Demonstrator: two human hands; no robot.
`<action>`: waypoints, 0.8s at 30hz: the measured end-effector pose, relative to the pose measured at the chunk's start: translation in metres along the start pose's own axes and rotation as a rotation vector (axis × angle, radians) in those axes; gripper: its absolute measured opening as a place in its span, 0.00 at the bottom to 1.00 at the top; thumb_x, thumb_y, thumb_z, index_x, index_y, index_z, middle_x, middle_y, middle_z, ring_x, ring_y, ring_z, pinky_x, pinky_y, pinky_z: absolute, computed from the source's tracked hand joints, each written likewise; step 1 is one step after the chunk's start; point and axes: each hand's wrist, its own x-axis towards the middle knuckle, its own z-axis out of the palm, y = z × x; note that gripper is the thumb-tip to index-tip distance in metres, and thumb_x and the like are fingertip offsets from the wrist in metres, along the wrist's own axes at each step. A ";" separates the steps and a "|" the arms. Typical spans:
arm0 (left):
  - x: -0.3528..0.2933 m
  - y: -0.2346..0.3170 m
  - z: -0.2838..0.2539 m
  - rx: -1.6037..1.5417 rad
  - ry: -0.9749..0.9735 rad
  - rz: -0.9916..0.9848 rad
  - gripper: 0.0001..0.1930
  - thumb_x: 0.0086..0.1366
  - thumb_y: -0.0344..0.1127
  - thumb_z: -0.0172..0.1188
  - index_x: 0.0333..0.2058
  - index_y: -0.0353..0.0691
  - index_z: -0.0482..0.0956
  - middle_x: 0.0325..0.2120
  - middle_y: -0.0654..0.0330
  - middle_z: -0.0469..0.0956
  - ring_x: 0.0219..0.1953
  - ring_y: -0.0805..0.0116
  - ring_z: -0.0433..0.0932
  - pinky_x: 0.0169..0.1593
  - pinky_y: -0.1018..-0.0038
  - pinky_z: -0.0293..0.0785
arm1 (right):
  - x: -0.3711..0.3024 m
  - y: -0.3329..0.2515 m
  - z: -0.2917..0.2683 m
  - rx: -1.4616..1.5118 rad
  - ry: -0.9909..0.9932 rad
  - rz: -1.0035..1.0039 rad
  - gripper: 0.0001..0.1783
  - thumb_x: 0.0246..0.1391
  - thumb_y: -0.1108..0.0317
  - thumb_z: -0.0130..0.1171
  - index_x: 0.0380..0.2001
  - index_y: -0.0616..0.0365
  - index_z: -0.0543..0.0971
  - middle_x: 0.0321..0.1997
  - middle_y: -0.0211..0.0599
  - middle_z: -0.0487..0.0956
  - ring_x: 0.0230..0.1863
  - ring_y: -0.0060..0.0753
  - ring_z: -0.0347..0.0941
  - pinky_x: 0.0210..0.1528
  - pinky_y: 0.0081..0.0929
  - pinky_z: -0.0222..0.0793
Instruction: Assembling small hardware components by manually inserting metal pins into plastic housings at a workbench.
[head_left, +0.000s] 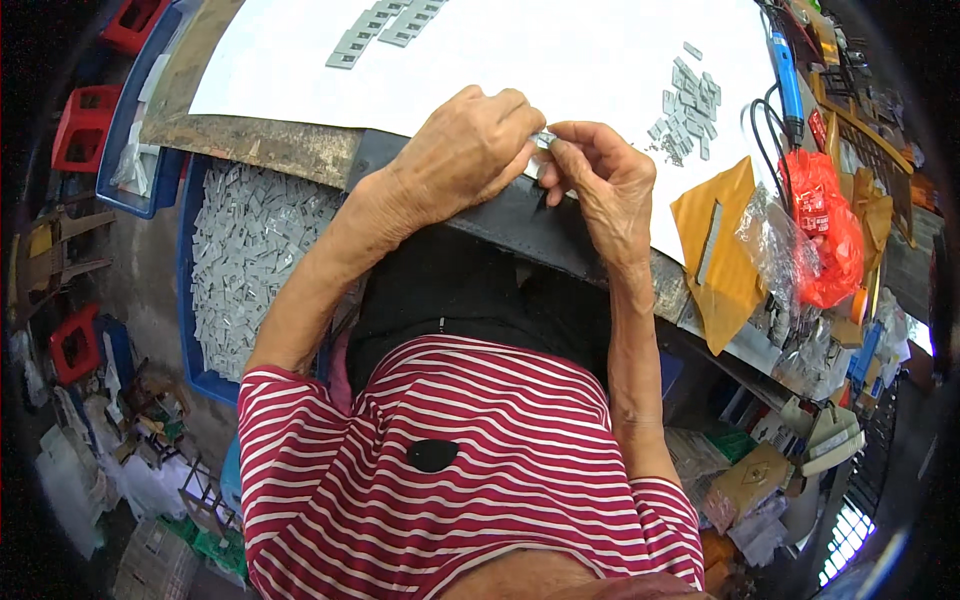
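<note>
Over the table's near edge, my left hand (470,145) and my right hand (608,178) meet fingertip to fingertip. Between them they pinch a small grey plastic piece (544,139), mostly covered by the fingers. Both hands are closed on it. Beyond my right hand lies a loose heap of similar grey pieces (688,108) on the white sheet (580,60). Farther off to the left, more grey pieces (380,25) lie in neat slanted rows.
Below the table's left side stands a blue bin (187,270) full of small grey pieces. At the right are a blue pen-like tool (787,85) with a black cable, a red plastic bag (825,230) and yellow-brown paper (725,300) with a grey strip on it.
</note>
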 end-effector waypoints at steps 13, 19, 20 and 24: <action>0.001 0.002 0.005 -0.074 0.017 0.030 0.10 0.50 0.25 0.56 0.33 0.34 0.71 0.27 0.56 0.71 0.27 0.61 0.71 0.33 0.71 0.68 | -0.001 0.002 -0.005 0.008 0.010 0.010 0.07 0.52 0.74 0.51 0.31 0.69 0.74 0.18 0.34 0.74 0.17 0.18 0.69 0.15 0.13 0.65; 0.000 0.003 0.008 -0.037 0.010 0.032 0.10 0.50 0.26 0.57 0.33 0.35 0.71 0.27 0.57 0.72 0.27 0.64 0.71 0.33 0.71 0.67 | 0.002 0.001 -0.008 -0.008 -0.001 0.058 0.07 0.51 0.74 0.51 0.31 0.69 0.74 0.18 0.34 0.74 0.17 0.17 0.69 0.15 0.12 0.64; 0.000 0.003 0.007 -0.032 0.010 0.031 0.10 0.50 0.26 0.57 0.33 0.35 0.71 0.27 0.57 0.72 0.27 0.64 0.71 0.33 0.71 0.67 | 0.002 0.000 -0.008 -0.035 -0.001 0.070 0.07 0.51 0.74 0.51 0.31 0.69 0.74 0.18 0.34 0.74 0.17 0.17 0.69 0.15 0.12 0.64; -0.001 -0.001 0.005 0.034 -0.002 0.025 0.10 0.50 0.27 0.57 0.33 0.36 0.72 0.28 0.59 0.72 0.26 0.67 0.70 0.33 0.73 0.64 | 0.004 -0.001 -0.007 0.005 -0.024 0.068 0.08 0.52 0.75 0.51 0.32 0.69 0.75 0.18 0.35 0.74 0.16 0.18 0.69 0.15 0.12 0.63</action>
